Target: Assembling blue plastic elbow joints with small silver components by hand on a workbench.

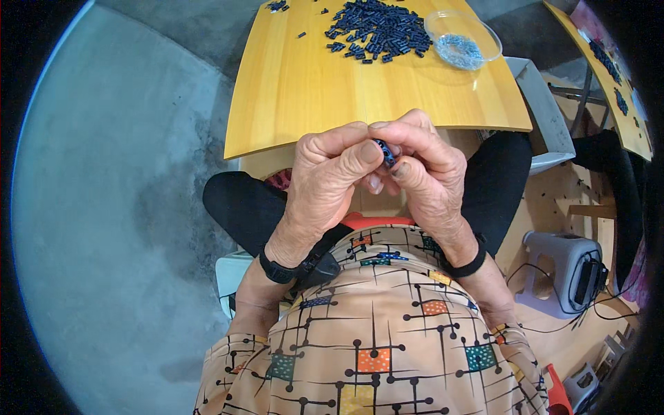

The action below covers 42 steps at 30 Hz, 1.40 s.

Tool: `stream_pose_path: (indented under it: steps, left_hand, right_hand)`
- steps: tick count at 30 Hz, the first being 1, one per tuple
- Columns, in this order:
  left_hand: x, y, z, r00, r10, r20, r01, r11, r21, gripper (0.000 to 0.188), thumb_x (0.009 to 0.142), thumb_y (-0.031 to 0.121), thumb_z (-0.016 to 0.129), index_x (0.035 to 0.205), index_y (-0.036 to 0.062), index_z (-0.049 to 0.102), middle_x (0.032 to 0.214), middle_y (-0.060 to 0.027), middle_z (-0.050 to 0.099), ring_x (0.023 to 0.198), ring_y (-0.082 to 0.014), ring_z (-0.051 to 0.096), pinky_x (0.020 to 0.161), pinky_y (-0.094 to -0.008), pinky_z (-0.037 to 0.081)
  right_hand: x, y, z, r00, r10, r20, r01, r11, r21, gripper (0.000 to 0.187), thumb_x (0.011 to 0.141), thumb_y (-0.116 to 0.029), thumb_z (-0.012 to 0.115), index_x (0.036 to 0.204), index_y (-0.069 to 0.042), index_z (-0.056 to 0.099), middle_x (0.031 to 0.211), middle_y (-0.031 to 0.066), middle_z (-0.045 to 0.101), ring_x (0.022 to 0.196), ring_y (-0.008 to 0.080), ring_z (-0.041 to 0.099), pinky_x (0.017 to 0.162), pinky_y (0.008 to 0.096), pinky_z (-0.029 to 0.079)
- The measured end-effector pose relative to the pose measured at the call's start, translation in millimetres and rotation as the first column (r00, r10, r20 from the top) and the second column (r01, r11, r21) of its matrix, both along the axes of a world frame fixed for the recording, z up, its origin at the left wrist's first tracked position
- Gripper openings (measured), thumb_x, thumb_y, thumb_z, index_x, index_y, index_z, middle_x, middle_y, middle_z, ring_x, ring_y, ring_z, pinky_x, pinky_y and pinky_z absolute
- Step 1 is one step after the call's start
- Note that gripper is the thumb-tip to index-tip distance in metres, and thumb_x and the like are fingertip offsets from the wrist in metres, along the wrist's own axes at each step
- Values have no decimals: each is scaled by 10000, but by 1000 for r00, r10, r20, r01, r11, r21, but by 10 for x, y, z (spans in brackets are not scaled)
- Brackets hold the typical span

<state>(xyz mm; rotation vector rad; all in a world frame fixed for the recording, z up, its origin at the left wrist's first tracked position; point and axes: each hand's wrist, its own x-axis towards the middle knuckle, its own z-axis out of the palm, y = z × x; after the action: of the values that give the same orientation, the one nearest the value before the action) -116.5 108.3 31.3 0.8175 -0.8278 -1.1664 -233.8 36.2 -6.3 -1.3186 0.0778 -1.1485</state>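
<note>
A small black plastic piece with holes (384,153) is pinched between the fingertips of both my hands, over my lap just before the table's near edge. My left hand (330,166) presses its thumb against one side of the piece. My right hand (430,166) closes thumb and forefinger on the other side. Fingers cover much of the piece, so its full shape is hidden. On the table's far part lies a heap of similar small black pieces (380,29). Beside the heap, a clear round plastic tub (492,47) holds many tiny silvery metal parts (459,51).
The yellow wooden table (297,90) spans the space ahead of me. A grey bin (546,111) stands by its right side. A grey plastic stool (564,270) with black cables is on the floor at right. Another table (605,69) with black pieces stands far right, a person's dark-clothed leg nearby.
</note>
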Motion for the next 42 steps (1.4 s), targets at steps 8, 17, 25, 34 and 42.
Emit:
stream_pose_path:
  steps: [8,17,25,34,42]
  left_hand:
    - [-25,30,-34,967,151,203,-132,986,-105,170,814,125,643,846,-42,642,739,-68,598,557,-98,539,468,-213,468]
    - [-53,46,-80,921,256,295,-232,966,-114,155,807,120,652,811,-35,642,690,-42,566,521,-62,514,424,-188,442]
    - [-62,37,-114,879,340,334,-277,935,-222,171,800,145,666,824,-24,652,686,-41,581,505,-54,509,390,-169,392]
    - [-94,68,-160,921,329,210,-328,944,-40,197,804,162,668,831,-33,645,654,-39,577,506,-61,502,415,-178,390]
    - [-32,46,-250,970,233,70,-232,972,-20,224,814,192,655,860,-28,651,703,-63,613,547,-88,509,479,-202,398]
  right_hand:
    - [67,156,-76,958,214,192,-265,916,300,314,848,-215,604,1086,-11,603,887,14,490,705,72,490,549,164,386]
    - [58,247,-12,945,225,236,-307,859,409,347,859,-232,585,1126,-10,572,876,20,491,693,91,503,555,188,409]
    - [69,367,77,909,243,339,-400,738,543,368,873,-232,566,1165,-9,543,882,14,502,727,89,488,599,205,408]
    - [90,236,-75,938,275,211,-344,814,468,380,853,-238,597,1158,-15,558,875,6,502,712,80,483,591,190,407]
    - [109,81,-223,972,233,3,-225,935,275,411,828,-230,626,1172,-17,556,824,-18,458,730,60,436,635,186,393]
